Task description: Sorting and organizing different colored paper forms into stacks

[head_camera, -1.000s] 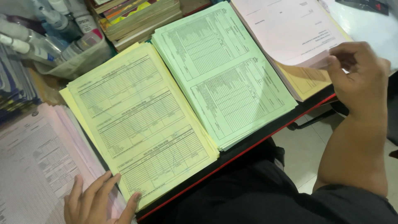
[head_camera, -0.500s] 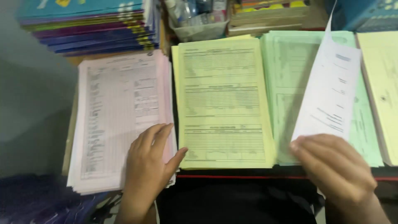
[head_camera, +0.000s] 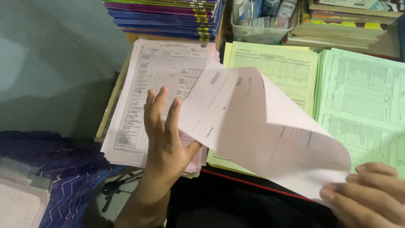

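My right hand (head_camera: 371, 194) at the lower right pinches the corner of a pale pink printed sheet (head_camera: 257, 131). The sheet curves up and leftward over the yellow form stack (head_camera: 278, 67). My left hand (head_camera: 162, 131) is raised with fingers spread above the pink form stack (head_camera: 160, 76), its thumb touching the left edge of the held sheet. A green form stack (head_camera: 363, 105) lies at the right, partly covered by the sheet and my right hand.
A pile of blue and purple booklets (head_camera: 168, 17) lies at the back. A clear tub of bottles (head_camera: 261, 21) and stacked books (head_camera: 346, 25) stand behind the forms. Blue patterned cloth (head_camera: 50, 169) is at the lower left. The desk's red front edge (head_camera: 244, 181) runs below.
The right hand has carried the pink sheet leftward from over the green stack, and it now bends over the yellow stack. The left hand has lifted off the pink stack and meets the sheet.
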